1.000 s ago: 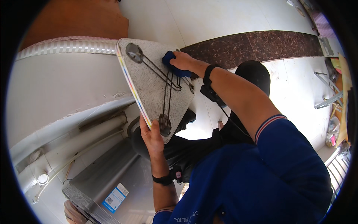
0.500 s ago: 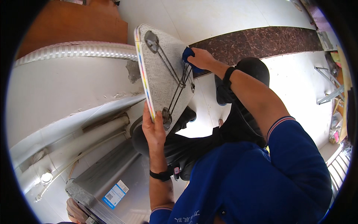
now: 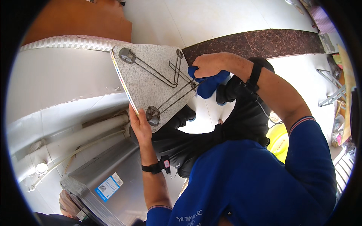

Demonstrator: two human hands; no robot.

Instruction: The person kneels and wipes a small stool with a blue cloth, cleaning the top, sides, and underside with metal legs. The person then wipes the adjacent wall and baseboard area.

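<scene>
- Clenched on a bunched blue cloth, with folds hanging below the knuckles: right grip, beside the right-hand edge of a board.
- Grasping the lower left edge of the board, just beside a rounded metal bracket: left grip.
- Board: held tilted in front of the person, between the two grips; speckled grey face toward the viewer, with coloured stripes along the pale left edge.
- Mounted on the speckled face: four metal brackets near the corners, each with a bent wire leg.
- Lower wire leg: raised at an angle and reaching to the cloth; exact contact with the fingers hidden.
- On both wrists: black straps, with a small device on the left strap and a dark one on the right strap.
- Beneath the board and arms: dark trousers, bent at the knees; above these, a blue shirt with red-and-white sleeve trim.
- Near the right sleeve: bright yellow container, partly covered.
- To the lower left: grey metal box with a blue-and-white label; beyond, a pale pipe along the wall.
- Farther out: dark red marbled strip across the white floor; at far right, a grey metal frame.
- At upper left: brown panel above a white ribbed strip.
</scene>
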